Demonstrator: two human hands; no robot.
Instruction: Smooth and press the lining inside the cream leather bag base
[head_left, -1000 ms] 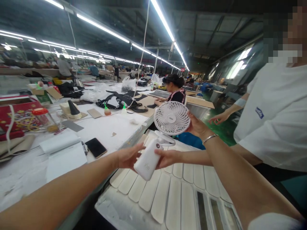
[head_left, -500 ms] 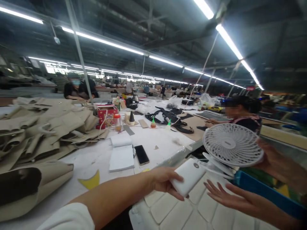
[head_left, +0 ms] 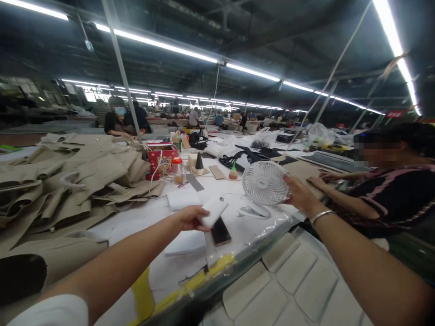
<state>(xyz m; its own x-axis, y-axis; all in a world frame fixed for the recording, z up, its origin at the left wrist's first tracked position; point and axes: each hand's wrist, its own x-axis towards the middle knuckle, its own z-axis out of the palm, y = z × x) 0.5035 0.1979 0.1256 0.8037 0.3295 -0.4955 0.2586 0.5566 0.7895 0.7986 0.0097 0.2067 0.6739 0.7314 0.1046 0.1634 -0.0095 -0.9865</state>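
My left hand [head_left: 193,218] grips one end of a white rectangular device [head_left: 215,212] with a small round dark spot near its far end. The device is held over the table, above a dark phone [head_left: 220,232] and an open notebook [head_left: 185,243], partly covering both. My right hand [head_left: 299,192], with a bracelet at the wrist, holds the rim of a white fan [head_left: 263,183] by its right side. The fan's round grille faces me, and its white base [head_left: 256,210] hangs below, at the tabletop; whether it touches is unclear.
Beige pieces [head_left: 84,176] are heaped on the left. A red box [head_left: 161,158], an orange-lidded jar [head_left: 177,170] and a glue bottle [head_left: 233,171] stand farther back. A co-worker [head_left: 394,181] sits at the right. Pale padded pieces [head_left: 282,280] lie below the table edge [head_left: 251,249].
The fan and the white device have moved left and farther over the table. Two hands showed near the fan earlier, one open beneath it; now only the hand holding the fan shows there.
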